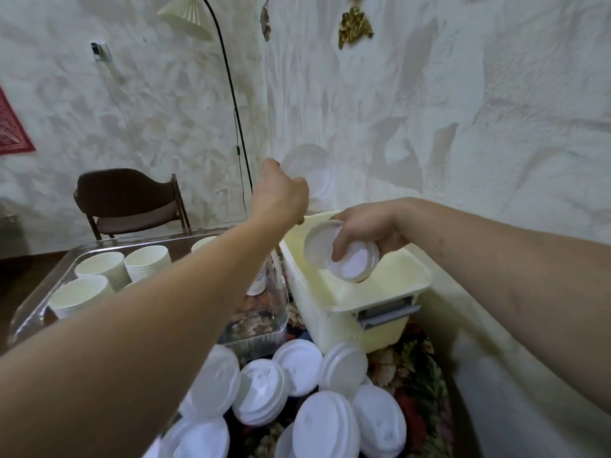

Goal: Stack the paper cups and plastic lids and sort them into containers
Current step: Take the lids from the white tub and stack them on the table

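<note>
- Rough white plaster walls meet in a corner ahead of me; a dark chair (129, 201) stands off to the left, and the worktop (410, 368) wears a flowered cloth.
- My right grip (367, 233) is curled round a short stack of lids (342, 254), thumb on one rim and fingers wrapped over the other, tilted above the open cream bin (380, 292).
- My left grip (281, 196) is raised beyond and to the left of the right one, pinching a single lid (310, 175) by its edge; that lid is blurred, so I cannot tell exactly how the fingers lie on it.
- Below and nearer me than both grips, a heap of loose lids (297, 401) lies on the cloth, some nested, some tipped on edge.
- Left of my left forearm sits a clear tray (258, 328) holding stacked cups (102, 272) in several piles.
- I judge the cups largely dealt with and the lids the step in hand: gathering them into stacks for the cream bin.
- The next move, as I read it, calls for bringing the single lid onto the stack in my right grip, rims aligned so it nests, then lowering the stack into the bin.
- Much of the heap is not yet sorted.
</note>
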